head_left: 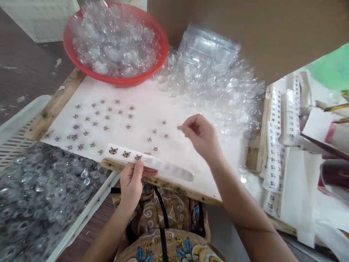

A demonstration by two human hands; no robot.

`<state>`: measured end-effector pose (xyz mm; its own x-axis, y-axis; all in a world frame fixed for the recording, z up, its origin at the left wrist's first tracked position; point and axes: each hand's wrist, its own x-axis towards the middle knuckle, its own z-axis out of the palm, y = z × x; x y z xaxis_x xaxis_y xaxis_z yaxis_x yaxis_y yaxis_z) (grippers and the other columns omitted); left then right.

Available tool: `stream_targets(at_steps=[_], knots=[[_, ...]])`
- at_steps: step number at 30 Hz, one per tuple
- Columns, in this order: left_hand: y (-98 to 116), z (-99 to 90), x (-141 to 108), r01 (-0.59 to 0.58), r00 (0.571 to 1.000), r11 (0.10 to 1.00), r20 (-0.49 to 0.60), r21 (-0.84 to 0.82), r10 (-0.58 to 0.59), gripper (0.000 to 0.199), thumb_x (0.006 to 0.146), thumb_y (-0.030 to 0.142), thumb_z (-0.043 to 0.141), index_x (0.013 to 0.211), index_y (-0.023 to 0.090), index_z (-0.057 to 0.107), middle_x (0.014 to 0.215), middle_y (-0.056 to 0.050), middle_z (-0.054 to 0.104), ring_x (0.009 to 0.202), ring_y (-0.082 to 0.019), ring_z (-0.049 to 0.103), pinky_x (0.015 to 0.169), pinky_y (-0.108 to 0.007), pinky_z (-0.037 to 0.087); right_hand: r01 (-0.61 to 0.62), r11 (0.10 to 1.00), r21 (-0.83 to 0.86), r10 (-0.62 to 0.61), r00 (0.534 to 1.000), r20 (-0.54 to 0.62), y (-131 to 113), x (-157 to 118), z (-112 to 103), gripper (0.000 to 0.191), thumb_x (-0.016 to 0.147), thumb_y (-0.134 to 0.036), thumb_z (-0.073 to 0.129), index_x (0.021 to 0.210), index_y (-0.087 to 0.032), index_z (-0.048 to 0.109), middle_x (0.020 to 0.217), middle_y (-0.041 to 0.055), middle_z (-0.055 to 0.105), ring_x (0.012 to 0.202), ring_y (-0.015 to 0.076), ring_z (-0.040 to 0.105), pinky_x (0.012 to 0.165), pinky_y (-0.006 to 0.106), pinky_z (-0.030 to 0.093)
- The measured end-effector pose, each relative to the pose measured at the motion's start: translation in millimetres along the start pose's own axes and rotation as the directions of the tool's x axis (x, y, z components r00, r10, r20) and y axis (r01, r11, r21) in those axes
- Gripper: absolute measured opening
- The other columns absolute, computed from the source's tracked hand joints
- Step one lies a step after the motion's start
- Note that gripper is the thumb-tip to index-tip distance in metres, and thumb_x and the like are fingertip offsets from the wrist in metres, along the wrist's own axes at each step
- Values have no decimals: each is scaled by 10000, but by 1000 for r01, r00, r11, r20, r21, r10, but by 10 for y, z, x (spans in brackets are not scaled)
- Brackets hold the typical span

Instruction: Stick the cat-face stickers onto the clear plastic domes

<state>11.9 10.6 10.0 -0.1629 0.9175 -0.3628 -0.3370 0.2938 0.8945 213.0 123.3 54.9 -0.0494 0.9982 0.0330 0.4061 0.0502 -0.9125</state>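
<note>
My left hand (132, 183) grips a white sticker strip (169, 169) at the front edge of the table, thumb on top and fingers beneath. A few small cat-face stickers (126, 154) show on the strip's left part; its right part is bare. Over the white tabletop (188, 153), my right hand (200, 136) is closed in a pinch, with a tiny dark piece at the fingertips, most likely a cat-face sticker, though it is blurred. Several loose cat faces (95, 124), some seemingly on clear round pieces, lie spread across the left and middle of the tabletop.
A red basin (152, 69) heaped with clear plastic pieces stands at the back left. More clear pieces (218, 87) pile up at the back right. Below left, a white crate (89, 203) holds many pieces. Printed sticker strips (275, 145) lie at right beyond a wooden edge.
</note>
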Motion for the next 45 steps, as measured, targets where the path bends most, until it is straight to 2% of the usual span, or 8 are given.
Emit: stream_targets(at_steps=[4, 12, 18, 25, 29, 33, 40, 45], knots=[[-55, -33, 27, 0, 1000, 998, 3, 55, 0, 426, 925, 537, 607, 1066, 155, 733, 850, -85, 801, 727, -254, 775, 624, -322, 633, -247, 942, -227, 246, 969, -31, 285, 279, -275, 84, 822, -228, 646, 761, -206, 593, 707, -3, 621, 633, 128, 525, 613, 287, 418], [-72, -67, 27, -4, 999, 994, 35, 108, 1, 418, 957, 500, 580, 1140, 159, 738, 816, -72, 796, 699, -235, 764, 637, -306, 616, -230, 889, -396, 248, 969, -5, 431, 331, -165, 51, 795, -189, 609, 759, -212, 583, 713, 7, 619, 643, 146, 527, 635, 291, 402], [-69, -42, 30, -57, 998, 990, 36, 126, 52, 385, 959, 472, 592, 1125, 157, 739, 870, -73, 800, 661, -216, 755, 641, -301, 617, -13, 875, -485, 44, 998, 52, 501, 374, 82, 108, 804, -127, 550, 799, -202, 627, 890, 62, 630, 709, 161, 561, 704, 308, 439], [0, 14, 33, -36, 999, 999, 22, 14, 36, 414, 928, 525, 612, 1084, 160, 732, 920, -77, 800, 619, -204, 746, 583, -301, 623, 26, 905, -424, 5, 998, 70, 315, 344, 303, 273, 864, -75, 509, 1044, -196, 675, 905, 68, 714, 801, 196, 654, 742, 323, 481], [41, 23, 24, -34, 999, 997, 30, 66, 32, 434, 942, 532, 587, 1129, 157, 701, 786, -52, 787, 615, -207, 751, 603, -304, 626, 96, 980, -176, -56, 974, 221, -32, 32, 358, 161, 892, -196, 634, 1044, -195, 686, 980, 64, 731, 794, 163, 666, 721, 297, 512], [93, 11, 28, -48, 996, 979, 82, 196, 32, 402, 967, 523, 548, 925, 154, 701, 642, -35, 742, 617, -211, 754, 609, -293, 616, 118, 992, 51, -129, 917, 377, -304, -216, 469, 69, 869, -194, 688, 937, -202, 698, 877, 13, 697, 741, 114, 630, 676, 247, 512], [148, 24, 60, -185, 971, 954, 195, 236, 141, 199, 898, 359, 694, 917, 167, 650, 775, -40, 765, 691, -184, 747, 633, -252, 595, 257, 966, -25, -244, 940, 239, -292, -365, 596, 80, 908, -144, 636, 869, -199, 680, 848, 18, 668, 763, 126, 620, 663, 257, 509], [114, 3, 81, -168, 983, 945, 122, 281, 139, 224, 871, 378, 718, 873, 163, 658, 746, -37, 747, 667, -185, 730, 602, -250, 578, 483, 872, -81, -470, 872, 137, -349, -492, 541, 160, 928, -135, 573, 886, -254, 672, 912, 39, 681, 844, 166, 634, 740, 322, 534]])
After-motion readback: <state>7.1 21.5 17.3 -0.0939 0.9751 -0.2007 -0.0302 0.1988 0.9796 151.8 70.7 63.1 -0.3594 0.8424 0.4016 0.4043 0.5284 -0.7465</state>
